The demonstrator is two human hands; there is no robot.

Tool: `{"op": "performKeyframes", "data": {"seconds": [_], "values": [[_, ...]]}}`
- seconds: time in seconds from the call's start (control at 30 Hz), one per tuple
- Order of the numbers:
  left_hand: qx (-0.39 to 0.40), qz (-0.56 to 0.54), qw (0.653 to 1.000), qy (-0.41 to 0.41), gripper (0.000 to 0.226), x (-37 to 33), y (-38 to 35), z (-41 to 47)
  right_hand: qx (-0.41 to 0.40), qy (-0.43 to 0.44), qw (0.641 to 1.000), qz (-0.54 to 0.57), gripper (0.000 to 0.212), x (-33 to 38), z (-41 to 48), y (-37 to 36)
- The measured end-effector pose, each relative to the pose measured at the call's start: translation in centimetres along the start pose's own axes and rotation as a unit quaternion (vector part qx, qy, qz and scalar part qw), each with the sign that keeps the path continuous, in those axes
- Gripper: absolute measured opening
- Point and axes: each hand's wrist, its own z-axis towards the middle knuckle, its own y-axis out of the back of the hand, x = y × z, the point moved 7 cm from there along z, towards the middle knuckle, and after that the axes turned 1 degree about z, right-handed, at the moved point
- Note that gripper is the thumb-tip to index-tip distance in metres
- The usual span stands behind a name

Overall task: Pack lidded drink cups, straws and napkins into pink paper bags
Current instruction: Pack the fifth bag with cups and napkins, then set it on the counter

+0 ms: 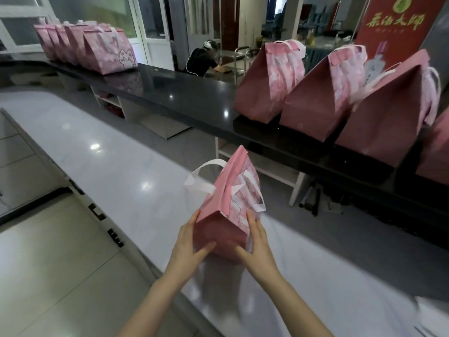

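A pink paper bag (pixel 227 210) with white handles stands on the white counter (pixel 116 171), its top folded shut. My left hand (pixel 188 244) presses its left side and lower front, and my right hand (pixel 256 244) presses its right side; together they hold it between them. Three packed pink bags (pixel 313 100) stand on the raised black counter at the right. Several more pink bags (pixel 82 47) line the far left of that black counter. No cups, straws or napkins are visible.
The black counter (pixel 189 98) runs diagonally behind the white one, with open shelves beneath. A person in dark clothes (pixel 204 60) bends over a table in the background. A red banner (pixel 398 25) stands at the upper right. Tiled floor lies to my left.
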Motion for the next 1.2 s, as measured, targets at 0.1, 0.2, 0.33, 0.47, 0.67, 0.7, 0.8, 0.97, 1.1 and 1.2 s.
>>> {"op": "performKeyframes", "data": {"seconds": [0.1,0.2,0.33,0.47,0.67,0.7,0.8,0.97,1.1,1.2], "values": [[0.007,-0.040,0.999,-0.017,0.093,0.8,0.5,0.9,0.000,0.020,1.000,-0.003,0.087,1.0,1.0,-1.4],[0.003,-0.056,0.998,-0.022,0.095,1.7,2.1,2.2,-0.013,0.024,1.000,-0.003,0.088,2.3,2.5,-3.1],[-0.024,-0.056,0.997,-0.036,0.099,2.2,6.2,5.1,-0.048,0.054,0.997,0.010,0.089,5.3,5.3,-5.5],[-0.057,-0.041,0.995,-0.070,0.098,1.5,11.2,8.9,-0.100,0.091,0.990,0.034,0.085,9.9,8.9,-7.9],[-0.068,-0.021,0.991,-0.118,0.101,-0.9,17.0,13.6,-0.117,0.142,0.980,0.071,0.080,16.1,13.4,-8.9],[-0.068,-0.017,0.991,-0.116,0.099,-1.4,17.5,14.2,-0.117,0.146,0.980,0.064,0.080,16.9,13.9,-8.8],[-0.084,0.013,0.991,-0.100,0.098,-2.8,18.9,15.6,-0.119,0.159,0.979,0.051,0.078,19.1,15.5,-8.2],[-0.129,0.043,0.984,-0.117,0.097,-4.8,20.9,16.6,-0.108,0.203,0.970,0.083,0.074,21.8,17.6,-7.4],[-0.154,0.052,0.979,-0.123,0.098,-6.8,22.1,18.4,-0.113,0.242,0.960,0.084,0.076,23.6,19.7,-6.3],[-0.162,0.064,0.976,-0.129,0.098,-8.1,22.2,20.8,-0.120,0.249,0.957,0.089,0.077,24.0,22.0,-5.3]]}}
